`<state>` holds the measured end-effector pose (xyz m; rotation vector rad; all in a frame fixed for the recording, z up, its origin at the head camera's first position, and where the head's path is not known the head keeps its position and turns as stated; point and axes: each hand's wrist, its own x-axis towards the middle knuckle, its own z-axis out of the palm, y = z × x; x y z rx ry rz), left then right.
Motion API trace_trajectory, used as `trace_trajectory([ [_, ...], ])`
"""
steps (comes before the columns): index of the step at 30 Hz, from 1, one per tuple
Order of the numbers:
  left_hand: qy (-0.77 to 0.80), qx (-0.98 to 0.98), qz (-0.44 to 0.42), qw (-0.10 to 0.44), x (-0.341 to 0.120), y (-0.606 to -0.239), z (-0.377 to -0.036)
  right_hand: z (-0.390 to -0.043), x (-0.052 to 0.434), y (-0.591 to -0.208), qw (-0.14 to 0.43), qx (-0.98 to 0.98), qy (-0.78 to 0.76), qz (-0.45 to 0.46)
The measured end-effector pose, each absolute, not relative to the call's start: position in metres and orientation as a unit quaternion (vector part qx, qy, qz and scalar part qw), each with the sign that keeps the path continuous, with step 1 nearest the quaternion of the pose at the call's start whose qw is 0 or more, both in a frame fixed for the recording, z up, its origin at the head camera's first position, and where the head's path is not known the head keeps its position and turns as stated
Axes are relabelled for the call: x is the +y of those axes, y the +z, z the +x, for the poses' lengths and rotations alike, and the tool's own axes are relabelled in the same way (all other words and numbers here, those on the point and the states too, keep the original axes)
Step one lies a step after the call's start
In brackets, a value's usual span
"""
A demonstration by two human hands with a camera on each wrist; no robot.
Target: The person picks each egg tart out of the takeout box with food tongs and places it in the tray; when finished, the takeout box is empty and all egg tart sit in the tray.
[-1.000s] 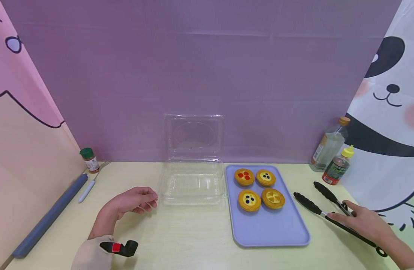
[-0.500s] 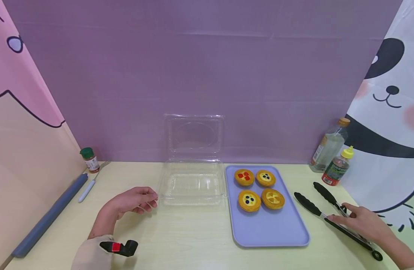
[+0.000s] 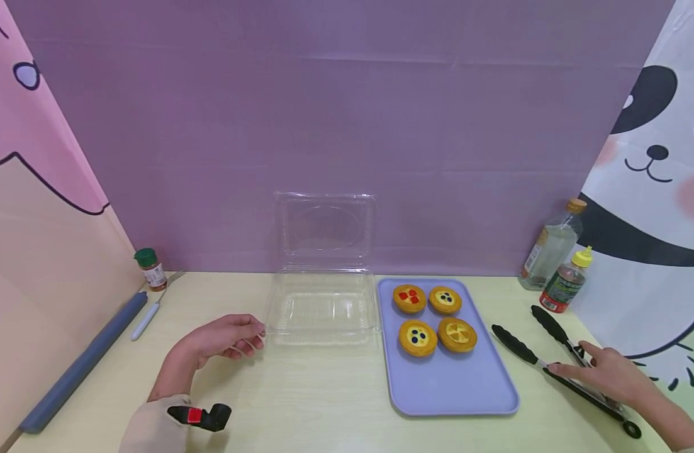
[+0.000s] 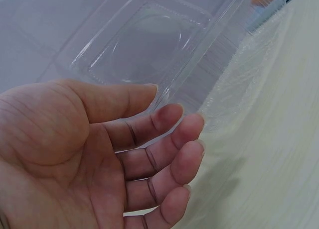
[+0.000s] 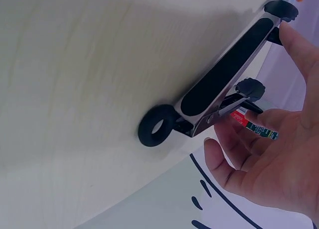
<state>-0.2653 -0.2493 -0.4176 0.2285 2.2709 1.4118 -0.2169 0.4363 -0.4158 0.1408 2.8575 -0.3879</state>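
The right hand (image 3: pixel 607 376) lies over the black tongs (image 3: pixel 556 365) at about 4 o'clock on the bench (image 3: pixel 301 402). Its fingers are wrapped loosely about the two arms near the hinge end, so its grip is on the tongs. In the right wrist view the thumb (image 5: pixel 299 50) lies along the upper arm, and the tongs' ring end (image 5: pixel 157 126) rests flat on the bench. The black tips point toward 11 o'clock, spread apart, just beside the right edge of the purple tray (image 3: pixel 454 390).

The left hand (image 3: pixel 222 338) rests on the bench at about 8 o'clock, palm turned inward, fingers relaxed and slightly bent, holding nothing. Its fingertips (image 4: pixel 192 124) are just beside the near left corner of the clear plastic box (image 3: pixel 322 308); I cannot tell whether they touch it. The box stands open at the bench's centre, its lid upright against the purple wall.

Four tarts (image 3: pixel 434 318) sit in a square at the far end of the tray, directly right of the box. Two bottles (image 3: pixel 556 264) stand at 2 o'clock, and a small spice jar (image 3: pixel 150 268) at 10 o'clock.
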Motion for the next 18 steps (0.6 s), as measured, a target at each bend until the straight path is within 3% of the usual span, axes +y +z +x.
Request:
trace_trajectory([
  [18, 0.487, 0.848, 0.059, 0.202, -0.264, -0.401, -0.258, -0.215, 0.431, -0.408, 0.089, 0.989, -0.107, 0.048],
])
